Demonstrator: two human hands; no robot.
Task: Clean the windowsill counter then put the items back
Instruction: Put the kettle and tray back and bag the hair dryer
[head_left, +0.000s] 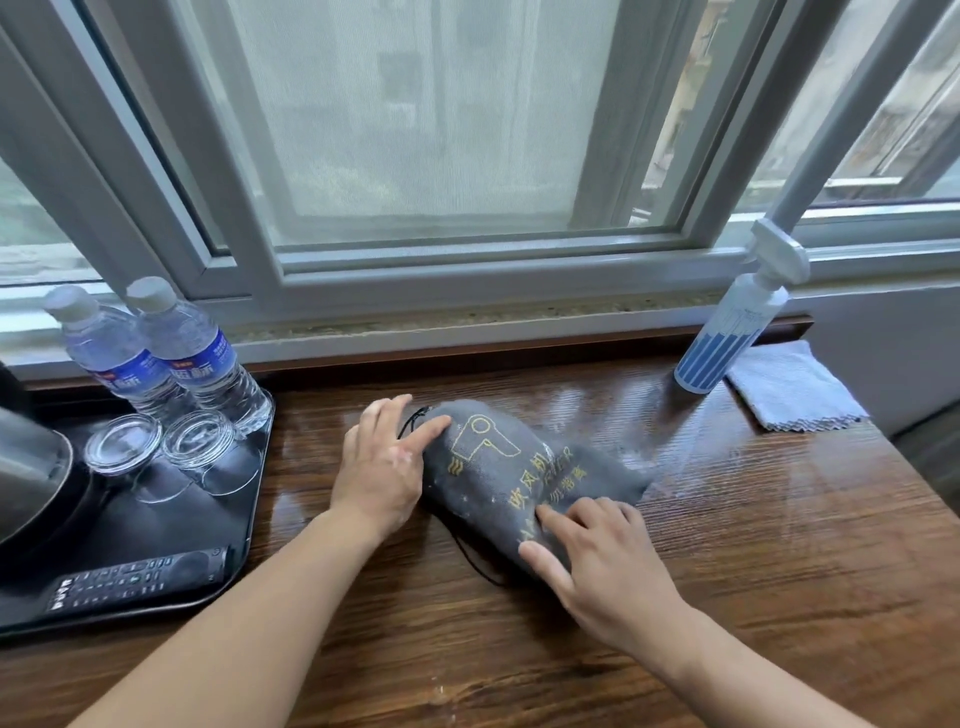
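Note:
A grey drawstring pouch (498, 467) with a yellow hair-dryer print lies on the glossy brown wooden counter (727, 519) in the middle. My left hand (382, 467) rests on its left end with straight fingers. At the near right end my right hand (597, 556) presses on the pouch with straight fingers. A blue-and-white spray bottle (727, 332) stands at the back right. Beside it lies a folded grey cloth (789, 387).
A black tray (228, 551) sits on the left with two water bottles (171, 358), two upturned glasses (161, 447), a kettle (31, 478) and a remote (135, 577). The window frame (467, 270) runs along the back. The counter's right edge drops off near the cloth.

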